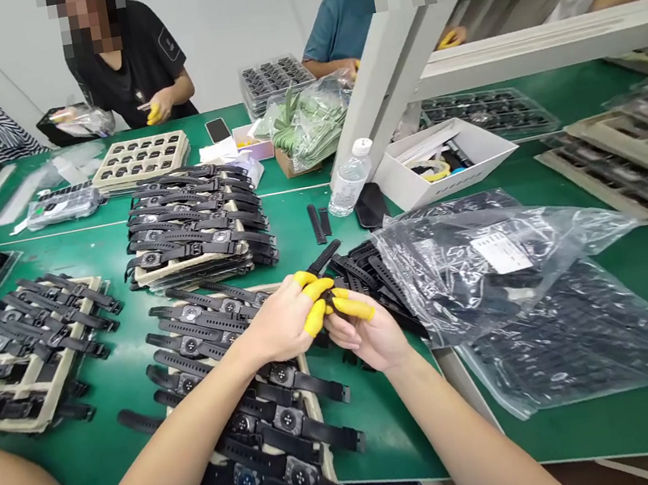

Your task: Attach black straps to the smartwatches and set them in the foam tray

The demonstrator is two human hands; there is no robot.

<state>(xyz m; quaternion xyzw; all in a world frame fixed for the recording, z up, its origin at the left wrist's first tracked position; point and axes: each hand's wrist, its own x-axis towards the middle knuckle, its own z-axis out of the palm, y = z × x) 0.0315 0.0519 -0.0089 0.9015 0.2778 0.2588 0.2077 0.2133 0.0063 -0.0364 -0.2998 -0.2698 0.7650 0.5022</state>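
Observation:
My left hand (284, 321) and my right hand (368, 330) meet in front of me, with yellow finger cots on several fingertips. Both are closed on a small black piece (328, 297) that looks like a watch strap; the fingers cover most of it. A ridged black strap (325, 257) sticks up just beyond the left fingertips; I cannot tell whether it joins the held piece. Below my left forearm lies a beige tray (317, 407) with rows of black-strapped watches (289, 420), backs up. Loose black straps (374, 271) are heaped behind my right hand.
Clear bags of black straps (562, 344) lie on the right. Behind them stand a white box (441, 166), a water bottle (351, 179) and a slanted white post (387, 60). Stacked watch trays (192, 230) and another tray (28, 355) are to the left. Co-workers sit across the green table (296, 222).

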